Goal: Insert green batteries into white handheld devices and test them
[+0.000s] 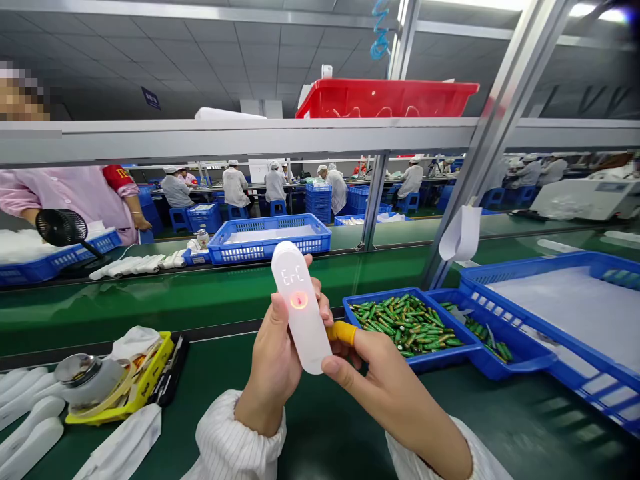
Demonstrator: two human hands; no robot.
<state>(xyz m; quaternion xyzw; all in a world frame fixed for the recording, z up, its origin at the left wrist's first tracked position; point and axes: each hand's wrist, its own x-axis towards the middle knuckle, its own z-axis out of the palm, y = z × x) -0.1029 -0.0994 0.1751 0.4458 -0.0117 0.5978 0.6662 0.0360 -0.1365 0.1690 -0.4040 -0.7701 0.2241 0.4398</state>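
A white handheld thermometer is raised in front of me, tilted, its lit display reading what looks like "ErC" above a glowing red thermometer icon. My left hand is closed around its side, thumb at the left edge and fingertips behind the right. At the lower right end, my right hand pinches it between thumb and forefinger. A yellow finger cot covers a finger of that hand. Nearest on the right is a blue tray full of small green-and-gold batteries.
Left on the green bench lie several white thermometer bodies and a yellow tray with a glass jar. A lined blue basket stands right. Beyond the raised ledge sit another blue basket and a black fan. A metal post slants upward.
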